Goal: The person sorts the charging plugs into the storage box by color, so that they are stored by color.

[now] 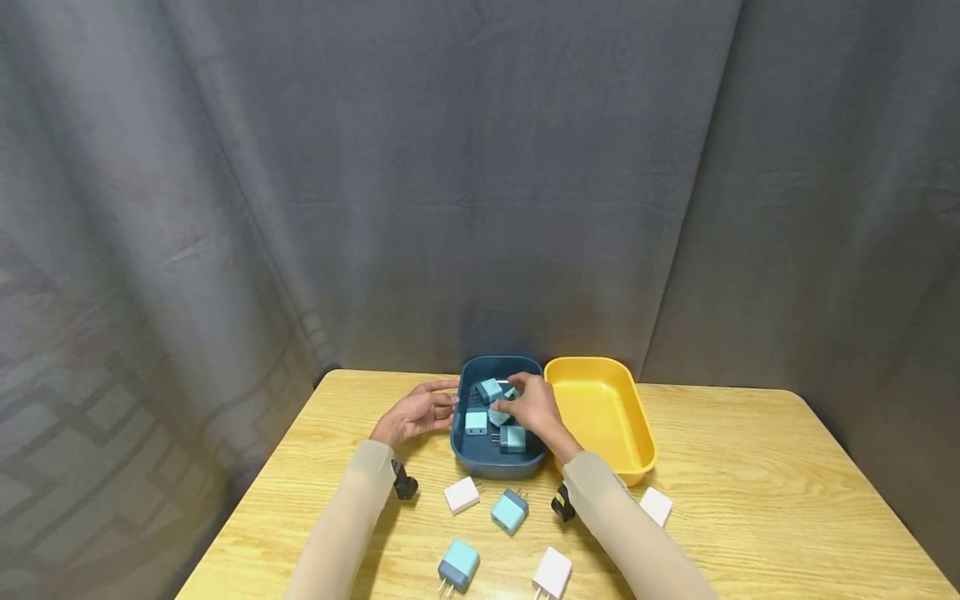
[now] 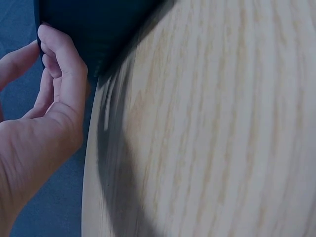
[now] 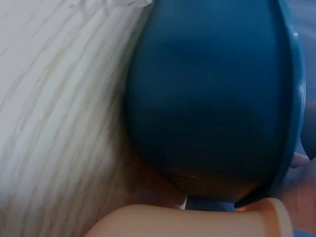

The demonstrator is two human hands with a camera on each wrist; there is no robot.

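A dark blue bin (image 1: 495, 462) stands at the table's far middle with several light blue chargers (image 1: 476, 421) inside. My right hand (image 1: 513, 406) reaches into it, and its fingers curl round one blue charger (image 1: 499, 414). My left hand (image 1: 444, 401) rests with nearly straight fingers against the bin's left wall; the left wrist view shows those fingers (image 2: 57, 64) touching the dark wall (image 2: 98, 24). In the right wrist view only the bin's outer side (image 3: 207, 98) and my sleeve (image 3: 197, 222) show.
An empty yellow bin (image 1: 633, 417) sits right of the blue one. Loose on the wooden table (image 1: 750, 500) nearer me lie two blue chargers (image 1: 510, 510) (image 1: 458, 565) and three white ones (image 1: 461, 495) (image 1: 552, 573) (image 1: 656, 506). A grey curtain hangs behind.
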